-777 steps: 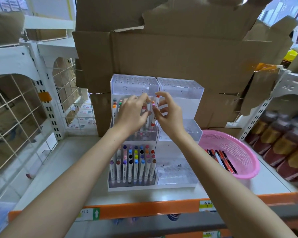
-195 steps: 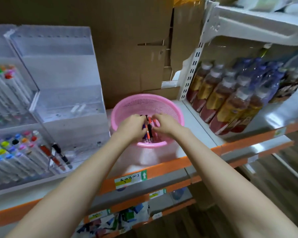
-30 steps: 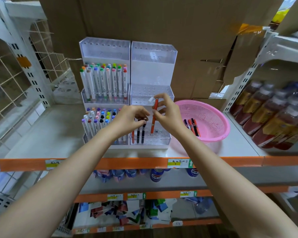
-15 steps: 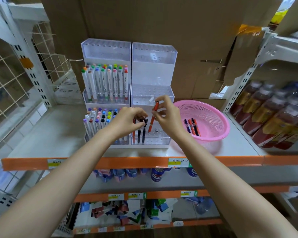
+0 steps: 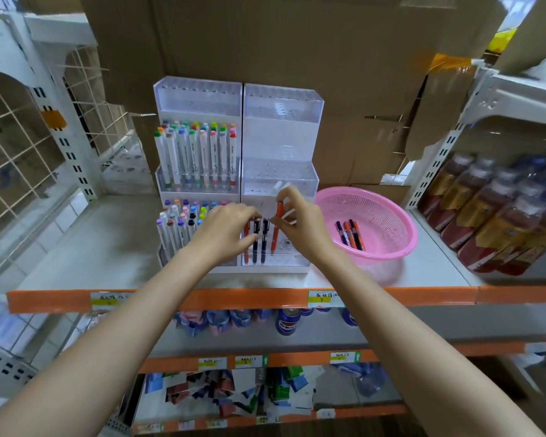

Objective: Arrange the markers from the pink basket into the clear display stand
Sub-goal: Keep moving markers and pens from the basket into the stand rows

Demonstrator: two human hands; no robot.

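Through the head camera I see my right hand (image 5: pixel 300 225) pinching an orange marker (image 5: pixel 278 230) near its top, between thumb and fingertips. The marker stands upright with its lower end in the front, lowest tier of the clear display stand (image 5: pixel 281 137). Just left of it two black markers (image 5: pixel 255 239) stand in the same row, and open holes show to its right.

My left hand (image 5: pixel 226 233) is curled over the marker tops at the left end of that row. I cannot tell whether it grips one.

The pink basket (image 5: pixel 394 252) sits just right of the stand, tilted, with a few markers (image 5: pixel 350 234) lying inside. A strip of bare shelf (image 5: pixel 108 247) runs between the stand's front and the orange shelf edge (image 5: pixel 202 299), and widens to the left. Bottles (image 5: pixel 486 216) crowd the right side, and cardboard (image 5: pixel 297 42) closes off the back.
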